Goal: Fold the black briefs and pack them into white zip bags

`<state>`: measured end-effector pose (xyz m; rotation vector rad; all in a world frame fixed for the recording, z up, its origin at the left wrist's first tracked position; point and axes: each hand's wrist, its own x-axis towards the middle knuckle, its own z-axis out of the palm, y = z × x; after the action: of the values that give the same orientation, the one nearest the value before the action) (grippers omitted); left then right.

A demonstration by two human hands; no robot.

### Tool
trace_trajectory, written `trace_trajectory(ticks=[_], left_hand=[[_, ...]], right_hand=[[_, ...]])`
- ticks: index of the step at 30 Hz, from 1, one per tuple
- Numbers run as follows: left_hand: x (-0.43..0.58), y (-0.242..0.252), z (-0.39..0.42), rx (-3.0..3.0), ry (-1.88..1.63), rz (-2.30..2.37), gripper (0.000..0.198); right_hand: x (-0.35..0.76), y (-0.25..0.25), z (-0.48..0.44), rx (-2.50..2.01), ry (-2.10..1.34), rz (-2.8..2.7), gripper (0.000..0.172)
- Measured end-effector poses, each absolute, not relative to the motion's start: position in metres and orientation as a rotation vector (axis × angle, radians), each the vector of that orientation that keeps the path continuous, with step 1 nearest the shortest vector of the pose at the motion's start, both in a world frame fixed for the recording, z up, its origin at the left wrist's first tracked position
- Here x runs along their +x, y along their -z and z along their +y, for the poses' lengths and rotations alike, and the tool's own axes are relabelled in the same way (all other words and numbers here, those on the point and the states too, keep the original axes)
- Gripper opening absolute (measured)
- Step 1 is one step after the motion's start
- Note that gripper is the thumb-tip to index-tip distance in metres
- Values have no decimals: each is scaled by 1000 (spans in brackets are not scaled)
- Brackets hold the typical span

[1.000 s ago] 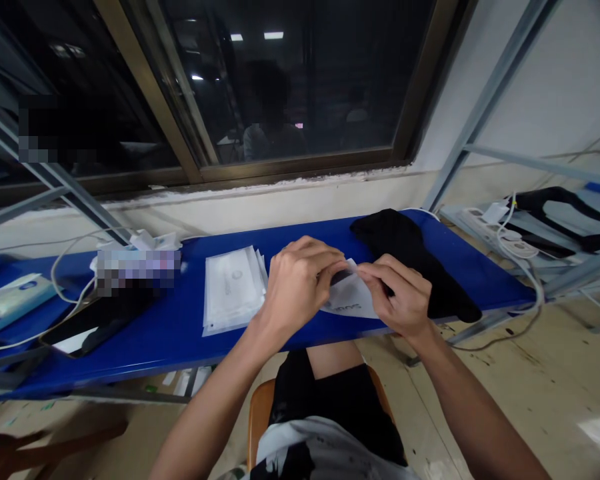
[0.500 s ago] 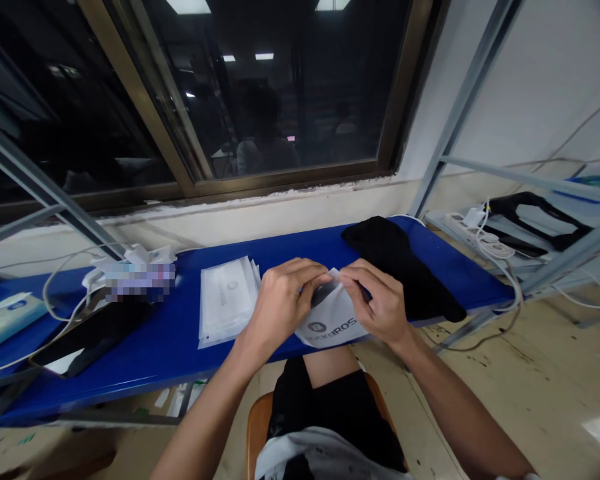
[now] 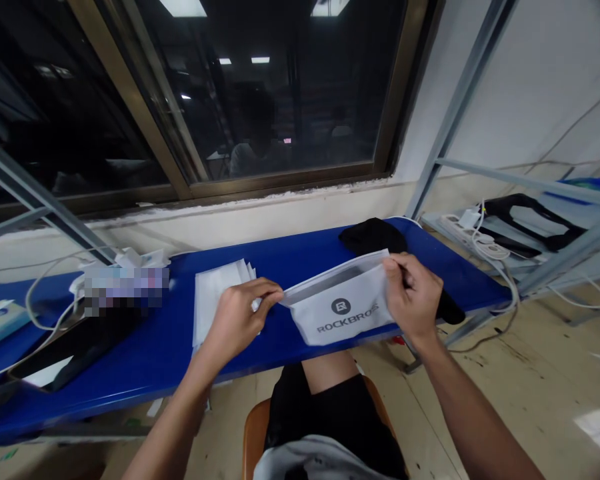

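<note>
Between my hands is a frosted plastic zip bag (image 3: 343,303) printed "ROCKBROS" with a round logo, its long top edge toward the window. My left hand (image 3: 244,310) pinches the bag's left top corner. With thumb and fingers, my right hand (image 3: 414,290) grips its right top corner. The bag's mouth looks parted, showing a grey strip inside. Left of my left hand lies a stack of similar white bags (image 3: 215,287) on the blue table (image 3: 280,257). Behind my right hand is a black cloth item (image 3: 373,235), partly hidden by the bag and hand.
On the left stand a power strip with white plugs (image 3: 135,257), a black item (image 3: 95,333) and a light-blue pack (image 3: 0,327). Metal frame posts (image 3: 463,100) rise beside the table. At right, a lower shelf holds a socket strip (image 3: 473,233) and black straps (image 3: 535,213).
My hands have moved apart, left hand leftward and right hand rightward. The bag is now stretched wide between them, its print facing me and fully in view.
</note>
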<state>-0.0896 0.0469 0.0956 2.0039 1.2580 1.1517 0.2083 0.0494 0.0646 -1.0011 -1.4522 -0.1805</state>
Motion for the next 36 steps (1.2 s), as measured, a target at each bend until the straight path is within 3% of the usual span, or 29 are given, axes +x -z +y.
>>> trace_trajectory(ticks=[3, 6, 12, 16, 19, 22, 27, 31, 33, 36], left_hand=[[-92, -88, 53, 1541, -1169, 1118, 27], [-93, -78, 75, 1179, -1154, 1058, 55], [-96, -48, 166, 1111, -1310, 1362, 62], [-97, -35, 196, 1116, -1197, 1387, 69], [-101, -35, 198, 1132, -1065, 1359, 76], [-105, -36, 199, 1142, -963, 1350, 67], [-92, -31, 197, 1189, -1045, 1343, 32], [-76, -44, 186, 1307, -1149, 1233, 39], [-73, -57, 181, 1385, -1177, 1171, 43], [-81, -74, 173, 1515, -1292, 1187, 44]], right_hand=[[190, -46, 64, -1058, -67, -1313, 24], [170, -47, 104, -1117, -146, -1342, 31], [130, -81, 176, -1750, 44, -2049, 29], [103, -70, 176, -1486, -51, -2380, 32], [103, -50, 173, -1230, -308, -2662, 50], [115, -32, 168, -1142, -502, -2741, 64], [133, -18, 151, -1116, -423, -2656, 69], [149, -37, 149, -1178, -467, -2241, 74], [158, -53, 152, -1101, -695, -2111, 68], [164, -71, 156, -948, -908, -1954, 46]])
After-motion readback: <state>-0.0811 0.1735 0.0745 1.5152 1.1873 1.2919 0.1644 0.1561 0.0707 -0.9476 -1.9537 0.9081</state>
